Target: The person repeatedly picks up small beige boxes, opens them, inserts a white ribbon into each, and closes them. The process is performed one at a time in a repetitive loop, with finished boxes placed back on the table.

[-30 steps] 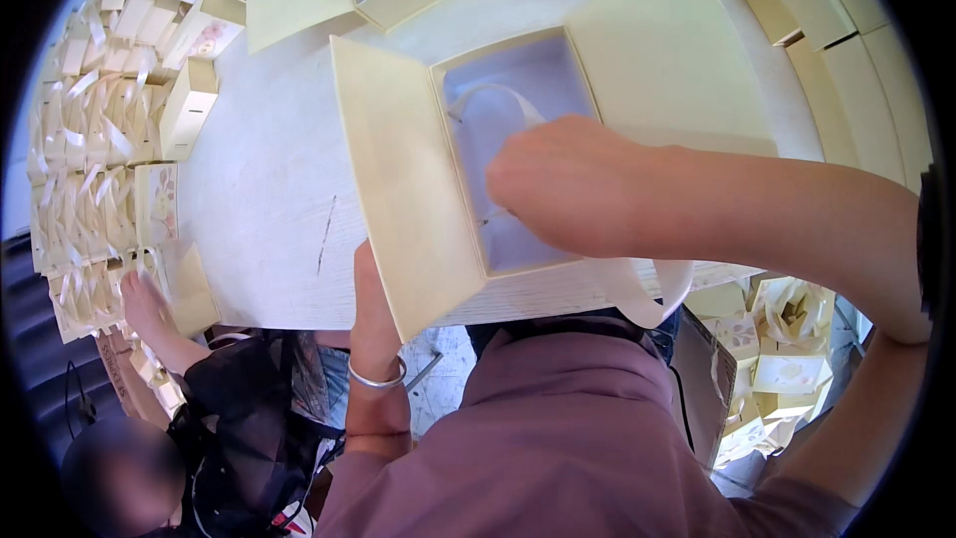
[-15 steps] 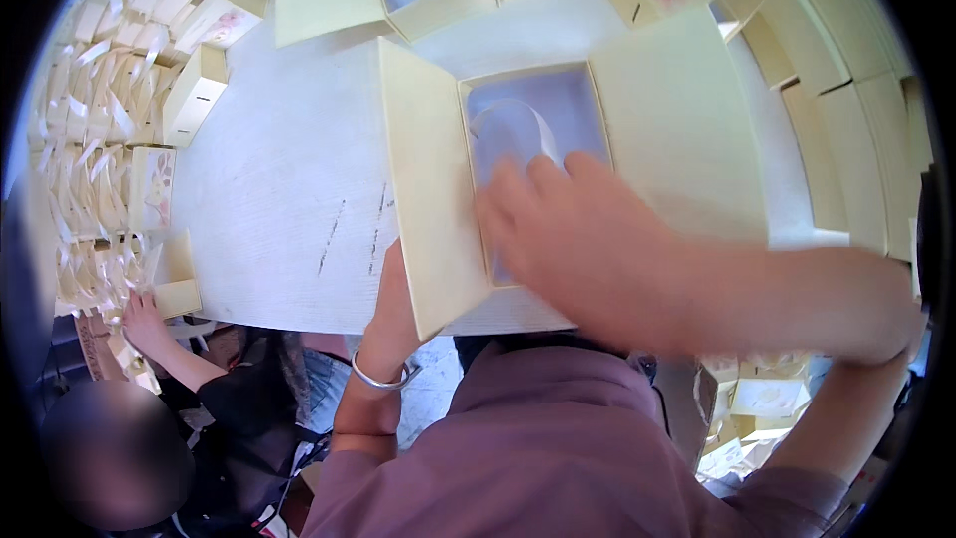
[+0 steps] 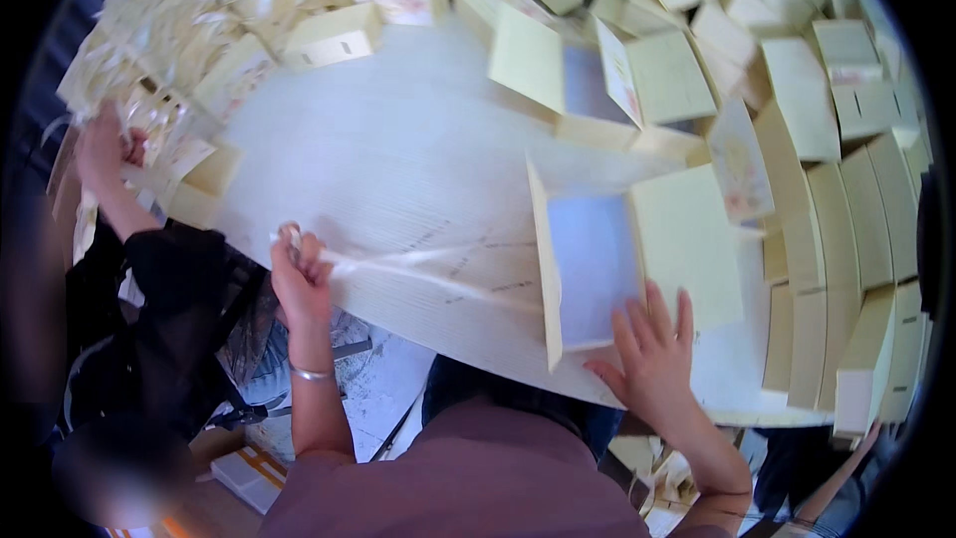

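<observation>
Desk: a pale, wood-grained top is seen, ringed at its far and side edges by many cream cardboard boxes, some folded, some lying flat.
Open box: a cream box is laid open near the front edge of the desk, its pale blue lining turned up and its flaps spread to either side.
Right hand: it is pressed flat on the lower right corner of the open box, the fingers spread and closed on nothing.
Left hand: it is drawn well to the left at the desk edge, the fingers pinched shut on the end of a clear strip.
Clear strip: a thin film is stretched taut from the left hand towards the open box; whether it is tape or a peeled liner cannot be told.
Co-worker: another person's hand is seen at the box pile on the left.
Step in hand: the strip is judged to be pulled off while the box is held down.
Next move: a steady hold on the box and a clean release of the strip would be called for.
</observation>
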The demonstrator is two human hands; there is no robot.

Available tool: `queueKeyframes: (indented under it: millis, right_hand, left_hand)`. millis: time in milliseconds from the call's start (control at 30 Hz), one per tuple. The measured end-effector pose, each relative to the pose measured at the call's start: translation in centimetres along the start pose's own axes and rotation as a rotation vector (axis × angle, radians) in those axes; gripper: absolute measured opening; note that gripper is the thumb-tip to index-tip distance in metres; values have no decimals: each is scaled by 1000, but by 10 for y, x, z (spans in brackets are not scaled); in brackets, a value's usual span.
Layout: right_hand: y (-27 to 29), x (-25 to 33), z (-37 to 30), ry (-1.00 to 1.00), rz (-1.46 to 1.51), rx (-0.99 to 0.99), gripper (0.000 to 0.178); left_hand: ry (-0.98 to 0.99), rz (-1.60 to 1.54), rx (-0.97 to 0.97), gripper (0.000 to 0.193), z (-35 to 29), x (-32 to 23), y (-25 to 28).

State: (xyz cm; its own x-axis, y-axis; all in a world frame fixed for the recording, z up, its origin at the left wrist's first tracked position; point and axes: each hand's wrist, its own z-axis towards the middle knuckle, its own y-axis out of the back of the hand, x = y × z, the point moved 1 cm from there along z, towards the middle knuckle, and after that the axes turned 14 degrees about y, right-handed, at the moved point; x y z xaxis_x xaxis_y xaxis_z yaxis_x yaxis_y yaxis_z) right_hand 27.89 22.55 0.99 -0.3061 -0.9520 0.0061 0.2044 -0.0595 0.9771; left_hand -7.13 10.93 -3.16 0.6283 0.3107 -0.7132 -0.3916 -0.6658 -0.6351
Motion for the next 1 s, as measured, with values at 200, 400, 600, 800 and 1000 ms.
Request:
queueKeyframes:
  millis: [200, 400, 600, 800, 1000]
  right_hand:
    - [-16, 11, 37, 323, 10, -65, 44]
    - [-56, -10, 164, 812, -69, -82, 43]
    - [-87, 2, 269, 473, 67, -353, 49]
    - [-107, -7, 222, 382, 407, -406, 40]
    - [-111, -24, 216, 167, 756, -486, 33]
  left_hand:
    - [-302, 205, -394, 11, -33, 11, 80]
    - [-422, -49, -644, 10, -53, 11, 145]
    - [-377, 106, -614, 15, -31, 20, 169]
    - [-1084, 1559, -738, 31, -80, 7, 46]
    - [-1373, 1328, 209, 22, -9, -3, -144]
